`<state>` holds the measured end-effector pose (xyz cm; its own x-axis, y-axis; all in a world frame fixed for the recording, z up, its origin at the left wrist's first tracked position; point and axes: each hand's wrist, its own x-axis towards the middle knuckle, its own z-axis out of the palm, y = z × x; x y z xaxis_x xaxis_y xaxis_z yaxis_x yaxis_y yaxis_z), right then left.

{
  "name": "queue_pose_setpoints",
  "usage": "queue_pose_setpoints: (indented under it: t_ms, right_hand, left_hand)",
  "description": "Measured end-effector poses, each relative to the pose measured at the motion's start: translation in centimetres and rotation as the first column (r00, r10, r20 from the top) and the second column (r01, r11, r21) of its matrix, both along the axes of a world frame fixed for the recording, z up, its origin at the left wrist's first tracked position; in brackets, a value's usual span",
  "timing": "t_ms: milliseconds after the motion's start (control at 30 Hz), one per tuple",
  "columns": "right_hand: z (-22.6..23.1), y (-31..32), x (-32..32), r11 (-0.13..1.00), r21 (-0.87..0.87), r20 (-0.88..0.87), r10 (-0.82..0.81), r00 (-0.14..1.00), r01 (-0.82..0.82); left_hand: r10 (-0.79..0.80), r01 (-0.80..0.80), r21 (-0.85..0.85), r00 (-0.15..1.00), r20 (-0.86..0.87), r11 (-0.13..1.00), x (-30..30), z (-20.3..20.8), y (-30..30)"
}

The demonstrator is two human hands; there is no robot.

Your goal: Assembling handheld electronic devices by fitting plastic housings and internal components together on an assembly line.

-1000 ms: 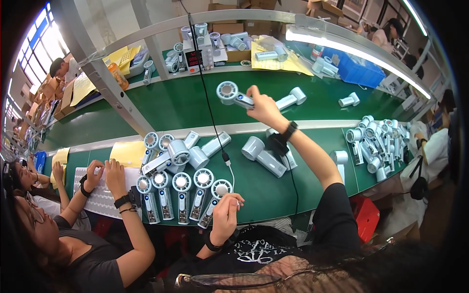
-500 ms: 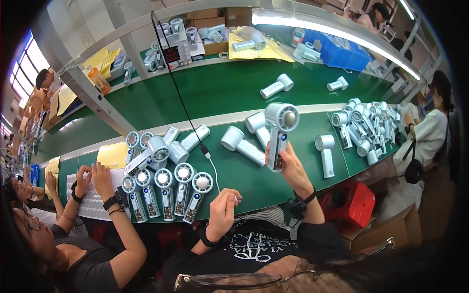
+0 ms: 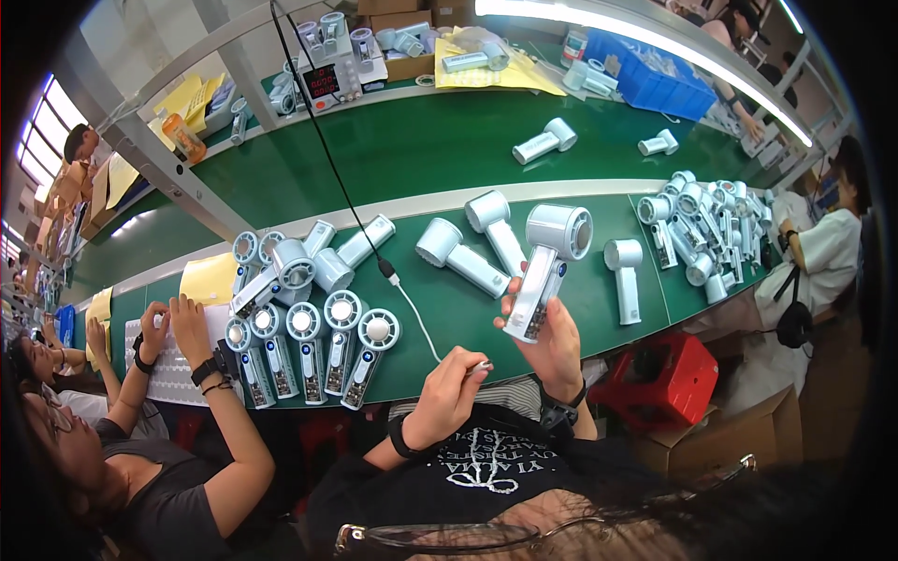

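Observation:
My right hand (image 3: 558,353) is closed around the handle of a pale blue handheld fan (image 3: 554,245), held upright above the green table. Its round head is turned to the right, and bare electronic parts show low on the handle. Just left of it, my left hand (image 3: 443,400) pinches the small plug end (image 3: 480,366) of a white cable (image 3: 419,316). Plug and fan are apart. The cable joins a black cord (image 3: 339,166) hanging from above. Several fans (image 3: 304,321) stand in a row to the left, with circuit parts showing in their handles.
Loose fans (image 3: 458,257) lie beyond my hands, and one fan (image 3: 623,280) lies to the right. A large fan pile (image 3: 702,220) sits farther right. At left, a co-worker's hands (image 3: 187,332) rest over a white tray (image 3: 178,379). A red stool (image 3: 669,379) stands below the table's edge.
My right hand has lowered the fan slightly and turned its head to the right. My left hand has moved up and right with the cable plug, closer to the fan.

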<state>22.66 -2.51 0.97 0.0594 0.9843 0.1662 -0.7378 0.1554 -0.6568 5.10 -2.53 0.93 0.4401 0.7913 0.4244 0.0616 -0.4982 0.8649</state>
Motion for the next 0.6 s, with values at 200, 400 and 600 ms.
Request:
queue_pose_setpoints:
  t_ms: [200, 400, 600]
  right_hand:
    - [-0.5, -0.1, -1.8, 0.999, -0.039, -0.072, 0.031, 0.997, -0.034]
    - [-1.7, -0.1, -2.6, 0.999, -0.045, -0.057, 0.028, 0.998, -0.031]
    - [-2.0, -0.1, -2.7, 0.995, 0.000, 0.121, -0.098, 0.988, 0.099]
  left_hand:
    - [0.079, -0.079, 0.049, 0.997, -0.001, 0.996, 1.3, 0.5, 0.3]
    - [0.197, -0.193, 0.088, 0.979, -0.044, 0.977, 1.2, 0.5, 0.3]
    - [0.275, -0.239, 0.260, 0.955, -0.111, 0.935, 1.1, 0.2, 0.8]
